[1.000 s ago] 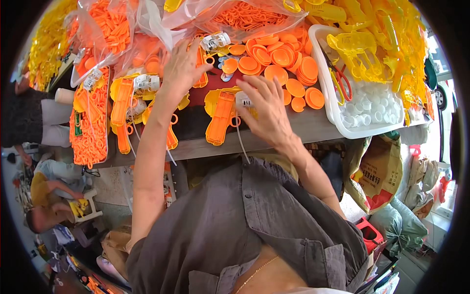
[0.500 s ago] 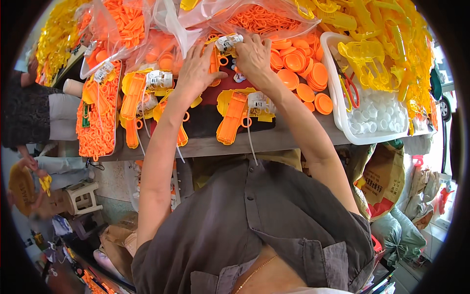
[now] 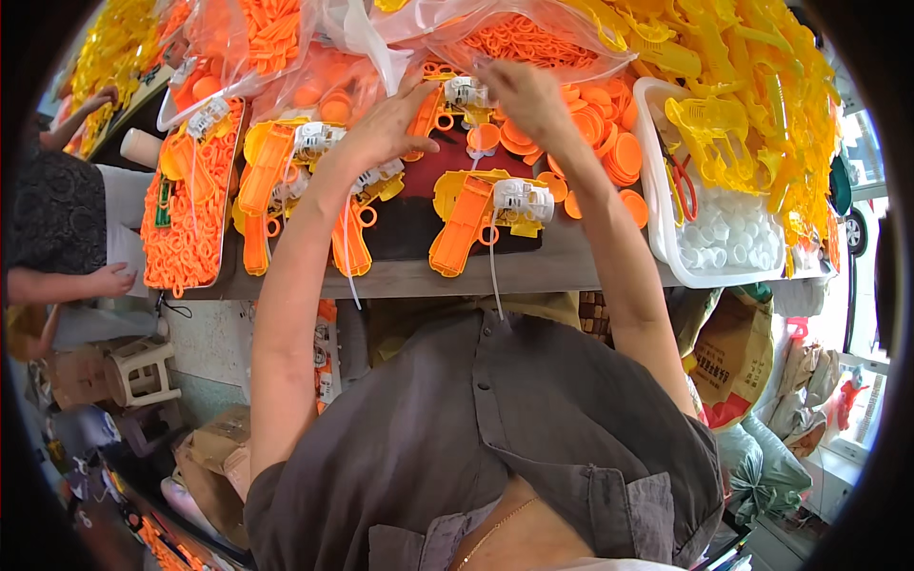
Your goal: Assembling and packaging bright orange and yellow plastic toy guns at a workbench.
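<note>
At the far side of the dark mat (image 3: 405, 228), my left hand (image 3: 392, 126) holds a toy gun by its orange handle, thumb and fingers on either side. This toy gun (image 3: 466, 92) has a yellow shell and a white mechanism. Beside the mechanism is my right hand (image 3: 533, 103), its fingers bent and smeared by motion; I cannot make out anything in them. Just below lies an orange disc (image 3: 483, 138). Nearer me rests a similar toy gun (image 3: 466, 224) with a thin pale tube hanging over the table edge. Several more toy guns (image 3: 267, 176) lie left of my left forearm.
Loose orange discs (image 3: 619, 157) spread right of my right hand. A white bin (image 3: 671, 257) holds white caps, with red-handled scissors (image 3: 684, 186) inside. Yellow shells (image 3: 752, 86) pile behind it. At left stand a tray of small orange rings (image 3: 186, 257) and another person (image 3: 62, 219).
My right hand has shifted rightward from the toy gun's mechanism, and the orange disc below it now shows. My left hand stays at the handle. The person at left has moved their arms.
</note>
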